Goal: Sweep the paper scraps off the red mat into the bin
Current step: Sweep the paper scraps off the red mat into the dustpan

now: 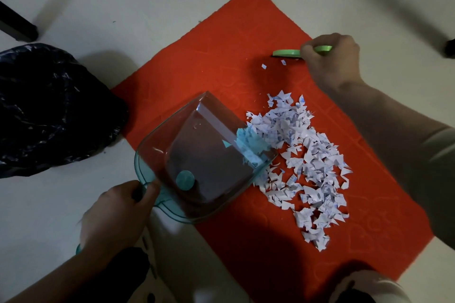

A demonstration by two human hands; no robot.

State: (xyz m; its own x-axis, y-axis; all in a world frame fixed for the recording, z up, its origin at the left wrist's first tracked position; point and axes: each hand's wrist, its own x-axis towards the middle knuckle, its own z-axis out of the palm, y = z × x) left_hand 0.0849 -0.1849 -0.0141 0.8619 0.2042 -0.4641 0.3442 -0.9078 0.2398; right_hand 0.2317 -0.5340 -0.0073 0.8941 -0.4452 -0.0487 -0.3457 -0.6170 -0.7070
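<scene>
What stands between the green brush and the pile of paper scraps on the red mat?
Nothing visible blocks it. Between the green brush in the right hand and the pile of paper scraps lies only bare red mat, with two stray scraps beside the brush.

Left hand (115,211) bare, forearm bare too, right down to the btm-left corner. Right hand (332,61) also bare, forearm uncovered up to a pale, off-white sleeve (440,152) at the rt edge, soft folds showing. Down low: pale clog-type shoe (170,253) w/ a row of oval vent holes, dark fabric beside it, sock or trouser, can't tell. Second pale shoe (369,285) btm right, dark at the opening.
</scene>
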